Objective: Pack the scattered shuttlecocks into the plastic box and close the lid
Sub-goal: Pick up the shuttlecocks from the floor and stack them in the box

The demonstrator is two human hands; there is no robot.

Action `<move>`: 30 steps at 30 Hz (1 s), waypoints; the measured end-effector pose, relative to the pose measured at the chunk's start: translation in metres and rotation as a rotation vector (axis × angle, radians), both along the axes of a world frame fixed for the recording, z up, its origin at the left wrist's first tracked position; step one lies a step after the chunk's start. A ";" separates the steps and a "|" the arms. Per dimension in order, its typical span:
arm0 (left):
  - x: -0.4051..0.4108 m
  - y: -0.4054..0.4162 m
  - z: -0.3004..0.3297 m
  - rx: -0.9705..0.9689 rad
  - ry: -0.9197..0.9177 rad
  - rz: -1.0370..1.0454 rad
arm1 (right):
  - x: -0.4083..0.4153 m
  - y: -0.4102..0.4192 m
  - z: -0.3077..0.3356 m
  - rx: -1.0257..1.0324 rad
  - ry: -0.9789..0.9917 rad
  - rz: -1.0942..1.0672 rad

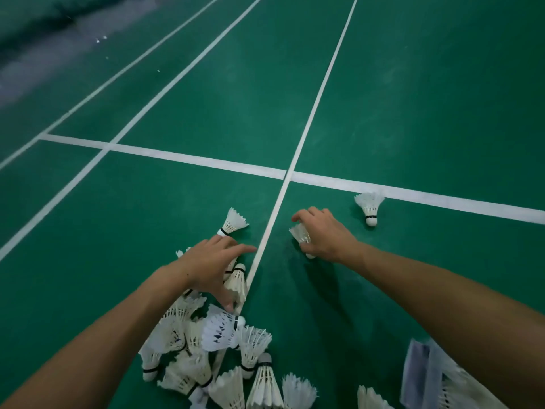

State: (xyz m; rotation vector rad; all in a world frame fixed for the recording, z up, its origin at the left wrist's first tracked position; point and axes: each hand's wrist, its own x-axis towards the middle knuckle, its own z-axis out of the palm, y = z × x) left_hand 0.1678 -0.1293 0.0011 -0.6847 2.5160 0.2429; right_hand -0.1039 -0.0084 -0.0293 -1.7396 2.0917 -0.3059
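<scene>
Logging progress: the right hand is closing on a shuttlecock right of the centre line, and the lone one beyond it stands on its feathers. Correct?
Not quite. In the head view the lone shuttlecock stands on its cork, feathers up. The right hand does grip a shuttlecock right of the centre line.

1. Single view, head-worn, wide-angle; looks forward and down over both forearms onto a green court floor.
2. Close to the floor: the hands fill the middle and the white lines bend toward the edges.
</scene>
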 end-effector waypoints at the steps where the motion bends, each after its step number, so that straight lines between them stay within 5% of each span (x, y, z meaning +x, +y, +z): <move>1: 0.001 0.001 -0.004 -0.022 0.015 -0.014 | -0.002 0.000 -0.002 -0.003 0.001 -0.005; 13: -0.013 0.018 -0.005 -0.059 0.442 0.145 | -0.026 0.035 0.011 -0.008 -0.189 -0.025; 30: -0.138 0.222 0.108 0.452 0.934 -0.072 | -0.070 0.302 0.142 -0.312 -0.347 -0.385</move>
